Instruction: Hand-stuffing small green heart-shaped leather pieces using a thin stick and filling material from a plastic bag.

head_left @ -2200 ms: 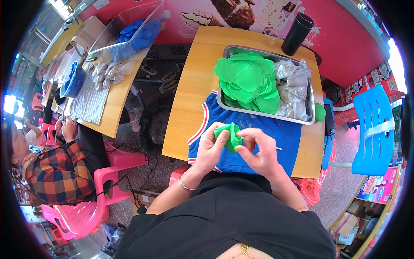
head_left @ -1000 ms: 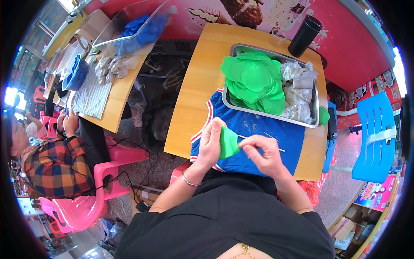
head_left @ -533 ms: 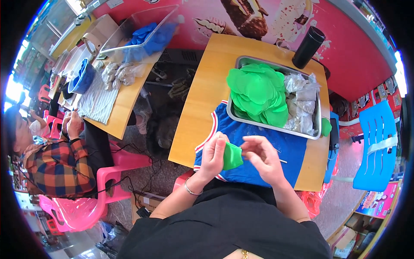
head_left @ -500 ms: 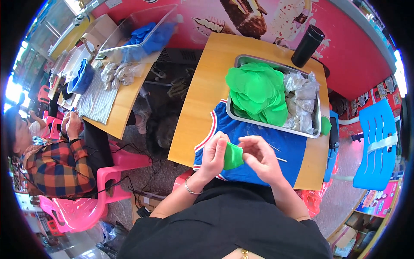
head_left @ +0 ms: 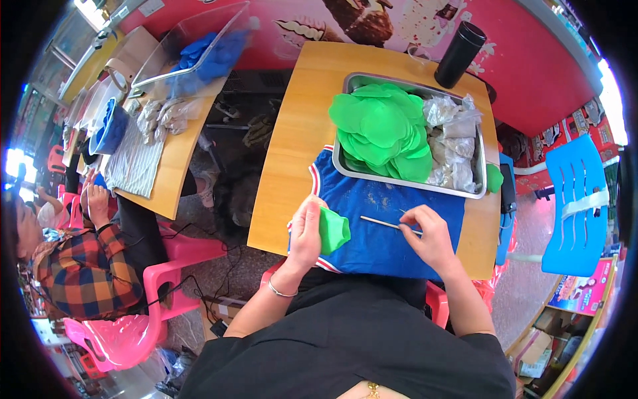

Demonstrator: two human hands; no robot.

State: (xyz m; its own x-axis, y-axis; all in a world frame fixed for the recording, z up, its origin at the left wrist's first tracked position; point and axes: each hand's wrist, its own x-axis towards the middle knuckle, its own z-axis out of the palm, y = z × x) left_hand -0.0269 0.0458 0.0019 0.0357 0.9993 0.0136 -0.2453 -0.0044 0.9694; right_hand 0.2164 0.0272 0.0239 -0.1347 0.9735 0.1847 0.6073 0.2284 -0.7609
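Note:
My left hand is closed on a green fabric piece, gathered into a small pouch shape above the table's near side. My right hand is low over a blue jersey with red-and-white trim, spread on the table. Its thumb and curled fingers are apart, around the right part of a thin pale stick lying on the jersey. A finer thin piece pokes out by the fingertips; most of it is hidden. Beyond the hands, a metal tray holds stacked green fabric rounds and several clear bags with greyish contents.
A black tumbler stands behind the tray on the wooden table. A blue chair is at the right. At left, a person in a checked shirt sits by another table with a clear bin of blue pieces.
My right hand has left the green fabric and moved right and down to the stick on the jersey. My left hand still holds the fabric, slightly farther left. The view has shifted slightly.

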